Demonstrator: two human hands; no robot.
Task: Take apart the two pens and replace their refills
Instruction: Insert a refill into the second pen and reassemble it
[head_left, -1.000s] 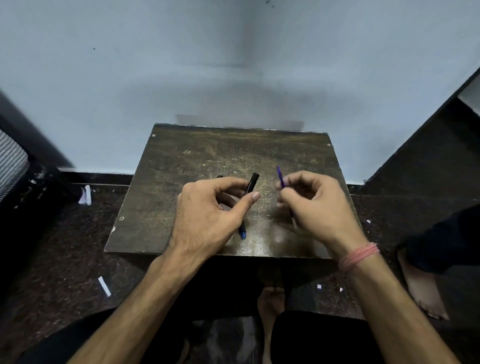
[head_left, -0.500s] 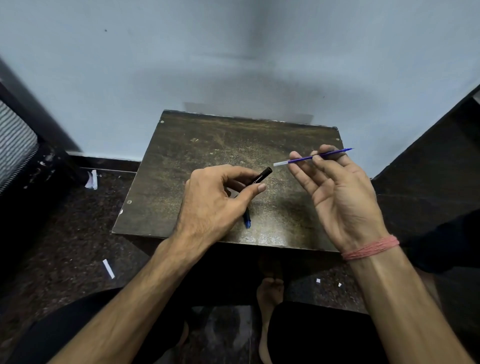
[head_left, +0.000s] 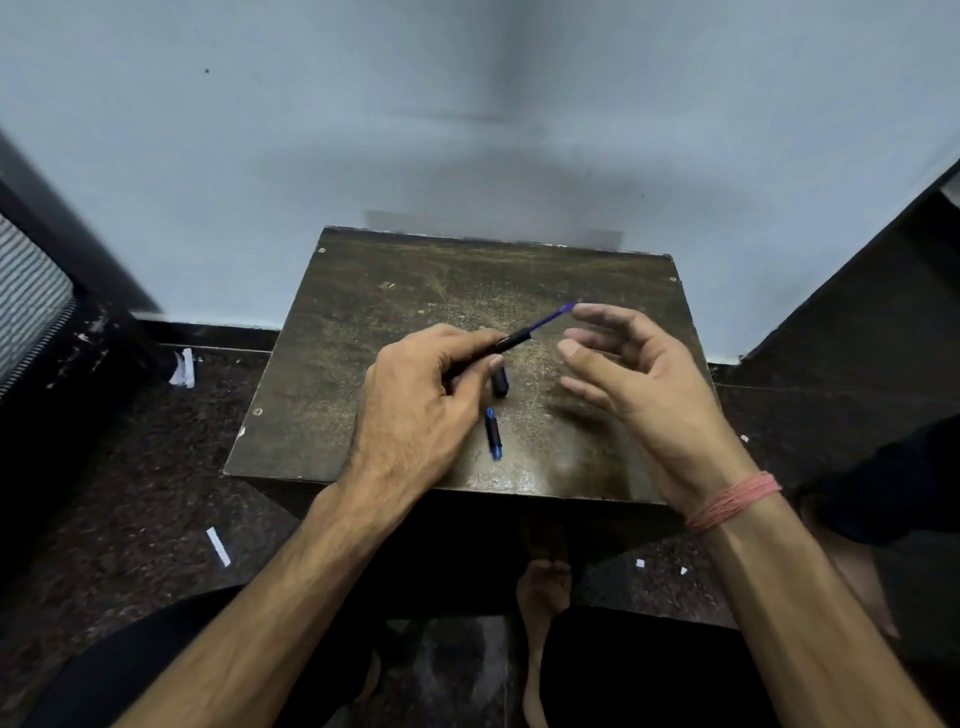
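A black pen barrel (head_left: 511, 341) is pinched in the left hand (head_left: 415, 410), with a thin blue refill (head_left: 551, 318) projecting from its open end toward the right hand (head_left: 631, 374), which is held empty with fingers loosely spread just beside the refill's tip. The refill is judged light, slender and easily bent, best taken near the barrel mouth. Below the left thumb, a black cap (head_left: 500, 382) and a blue pen piece (head_left: 493, 434) are seen on the worktop (head_left: 363, 312).
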